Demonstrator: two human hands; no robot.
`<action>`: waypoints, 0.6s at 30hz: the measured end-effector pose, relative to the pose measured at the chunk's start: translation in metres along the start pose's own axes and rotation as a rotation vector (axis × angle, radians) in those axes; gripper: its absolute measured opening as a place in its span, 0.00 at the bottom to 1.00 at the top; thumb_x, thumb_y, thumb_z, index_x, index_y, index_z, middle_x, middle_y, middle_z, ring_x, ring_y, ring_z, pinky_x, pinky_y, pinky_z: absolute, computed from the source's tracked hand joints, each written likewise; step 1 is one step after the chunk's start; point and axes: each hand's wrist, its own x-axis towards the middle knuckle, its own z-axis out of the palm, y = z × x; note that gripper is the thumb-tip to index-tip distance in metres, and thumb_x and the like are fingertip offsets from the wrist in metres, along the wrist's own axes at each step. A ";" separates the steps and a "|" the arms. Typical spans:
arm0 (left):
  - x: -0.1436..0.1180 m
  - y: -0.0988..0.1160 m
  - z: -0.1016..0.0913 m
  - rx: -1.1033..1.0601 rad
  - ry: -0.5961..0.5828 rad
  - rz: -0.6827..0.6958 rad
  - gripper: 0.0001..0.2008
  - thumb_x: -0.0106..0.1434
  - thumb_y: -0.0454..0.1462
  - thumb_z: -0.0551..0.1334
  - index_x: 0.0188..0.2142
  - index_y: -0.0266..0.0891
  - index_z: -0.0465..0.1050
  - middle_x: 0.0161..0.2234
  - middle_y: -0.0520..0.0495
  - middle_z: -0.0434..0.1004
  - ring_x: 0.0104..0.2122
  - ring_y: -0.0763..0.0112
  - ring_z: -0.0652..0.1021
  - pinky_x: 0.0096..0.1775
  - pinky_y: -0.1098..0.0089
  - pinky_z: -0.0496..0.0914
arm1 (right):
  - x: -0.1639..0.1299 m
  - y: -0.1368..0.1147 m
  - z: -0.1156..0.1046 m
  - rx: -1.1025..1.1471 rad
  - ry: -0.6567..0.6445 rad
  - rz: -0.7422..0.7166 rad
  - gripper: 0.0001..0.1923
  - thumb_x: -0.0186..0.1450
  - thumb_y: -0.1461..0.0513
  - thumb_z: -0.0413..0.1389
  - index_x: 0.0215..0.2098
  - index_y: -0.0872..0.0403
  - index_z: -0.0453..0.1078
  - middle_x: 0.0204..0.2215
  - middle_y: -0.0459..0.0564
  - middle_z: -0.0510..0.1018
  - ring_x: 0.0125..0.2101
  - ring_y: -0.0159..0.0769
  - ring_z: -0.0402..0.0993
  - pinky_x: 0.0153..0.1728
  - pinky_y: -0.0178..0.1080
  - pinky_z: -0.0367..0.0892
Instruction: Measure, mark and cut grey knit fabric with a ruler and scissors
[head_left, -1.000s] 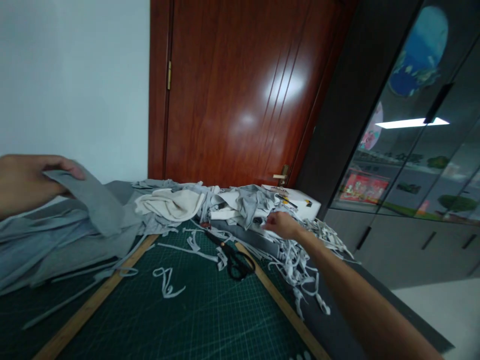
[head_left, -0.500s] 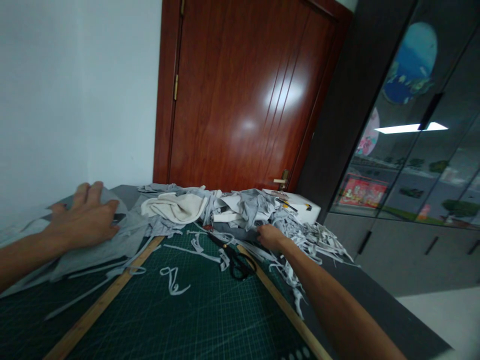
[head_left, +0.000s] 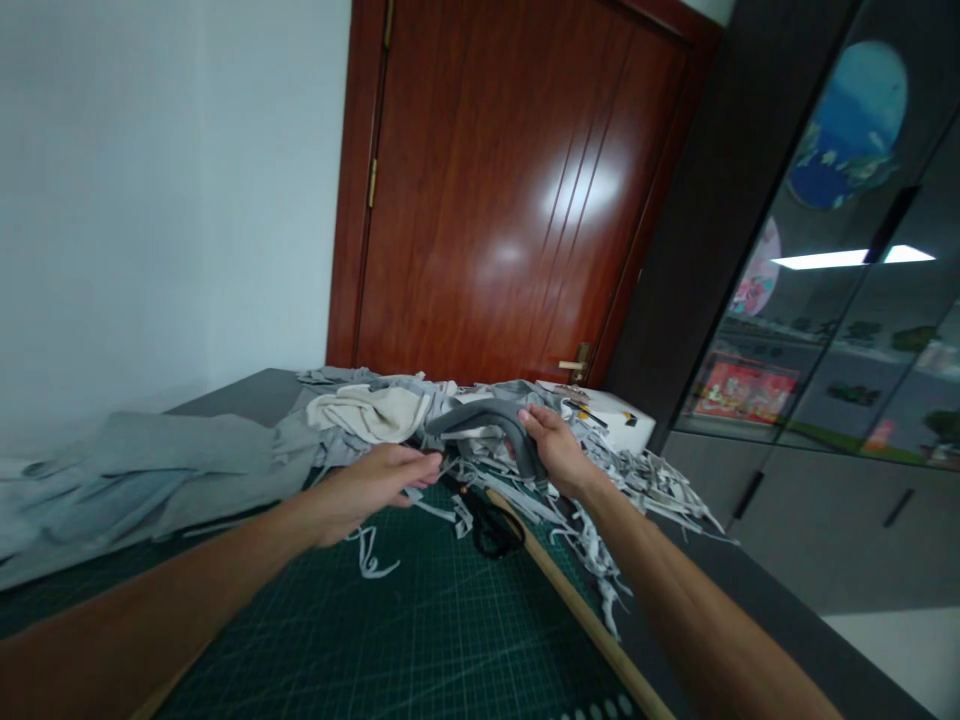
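My right hand is closed on one end of a dark grey piece of folded fabric, which is raised and arches over the scrap pile. My left hand is just below and left of the fabric's other end. Its fingers are pressed together; what is between them, if anything, is hidden. Below the hands, black-handled scissors lie on the green cutting mat. Beside the left hand rests a bunched cream cloth.
Light grey fabric sheets spread over the left side. A wooden strip runs along the mat's right part. Several thin fabric offcuts are heaped at right, by a white box. A brown door stands behind the table.
My left hand has left the light grey sheets and moved right, its fingers coming together. My right hand has lifted the dark grey fabric from the pile. The view has shifted slightly left.
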 end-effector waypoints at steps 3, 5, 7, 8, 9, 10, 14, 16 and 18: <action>-0.002 0.009 0.025 -0.281 -0.074 -0.024 0.28 0.65 0.60 0.63 0.44 0.37 0.80 0.45 0.30 0.87 0.48 0.46 0.85 0.45 0.53 0.80 | -0.021 -0.005 0.031 0.210 -0.042 -0.050 0.25 0.77 0.42 0.56 0.54 0.53 0.74 0.44 0.53 0.84 0.37 0.42 0.83 0.36 0.44 0.80; 0.000 0.016 0.033 -0.562 0.022 0.028 0.23 0.62 0.55 0.69 0.43 0.37 0.77 0.44 0.31 0.86 0.47 0.46 0.85 0.45 0.53 0.80 | -0.038 -0.005 0.052 0.299 -0.097 -0.051 0.30 0.71 0.35 0.56 0.47 0.52 0.74 0.35 0.51 0.84 0.32 0.43 0.82 0.30 0.41 0.77; 0.002 0.019 0.037 -0.656 0.163 0.088 0.18 0.60 0.50 0.71 0.41 0.39 0.74 0.43 0.37 0.86 0.45 0.51 0.84 0.43 0.58 0.79 | -0.054 -0.005 0.069 0.345 -0.139 -0.035 0.31 0.67 0.33 0.59 0.40 0.52 0.72 0.30 0.49 0.82 0.29 0.43 0.81 0.26 0.40 0.74; 0.001 0.019 0.038 -0.644 0.226 0.108 0.17 0.59 0.48 0.71 0.41 0.40 0.74 0.42 0.41 0.85 0.44 0.54 0.84 0.41 0.61 0.78 | -0.060 -0.004 0.076 0.357 -0.141 -0.033 0.30 0.67 0.33 0.60 0.39 0.51 0.72 0.29 0.49 0.81 0.29 0.43 0.80 0.27 0.40 0.73; 0.000 0.017 0.039 -0.632 0.278 0.118 0.17 0.59 0.46 0.71 0.42 0.41 0.74 0.42 0.43 0.85 0.42 0.57 0.84 0.40 0.62 0.77 | -0.065 -0.004 0.083 0.364 -0.130 -0.041 0.30 0.67 0.34 0.62 0.38 0.52 0.71 0.30 0.48 0.81 0.30 0.42 0.80 0.29 0.40 0.74; -0.002 0.014 0.041 -0.614 0.317 0.123 0.17 0.58 0.45 0.72 0.42 0.40 0.75 0.41 0.44 0.85 0.41 0.58 0.84 0.40 0.63 0.76 | -0.068 -0.004 0.087 0.368 -0.108 -0.056 0.28 0.67 0.36 0.64 0.40 0.52 0.72 0.32 0.48 0.81 0.33 0.41 0.80 0.33 0.40 0.74; -0.015 0.005 0.047 -0.505 0.345 0.119 0.19 0.52 0.38 0.76 0.42 0.36 0.80 0.38 0.45 0.86 0.40 0.57 0.84 0.44 0.61 0.76 | -0.064 -0.008 0.095 0.400 -0.041 -0.121 0.33 0.54 0.50 0.80 0.49 0.50 0.70 0.45 0.46 0.81 0.44 0.40 0.79 0.48 0.40 0.74; -0.022 0.004 0.046 -0.471 0.291 0.108 0.18 0.52 0.37 0.75 0.42 0.35 0.82 0.39 0.43 0.87 0.42 0.53 0.85 0.47 0.60 0.76 | -0.059 -0.010 0.094 0.445 -0.070 -0.112 0.40 0.47 0.55 0.82 0.50 0.49 0.67 0.45 0.46 0.83 0.44 0.43 0.81 0.47 0.43 0.77; -0.028 0.005 0.041 -0.452 0.195 0.090 0.18 0.54 0.38 0.74 0.45 0.35 0.81 0.41 0.41 0.88 0.44 0.50 0.86 0.48 0.57 0.77 | -0.057 -0.010 0.091 0.493 -0.114 -0.079 0.41 0.46 0.56 0.81 0.51 0.48 0.65 0.40 0.45 0.85 0.39 0.44 0.84 0.43 0.45 0.79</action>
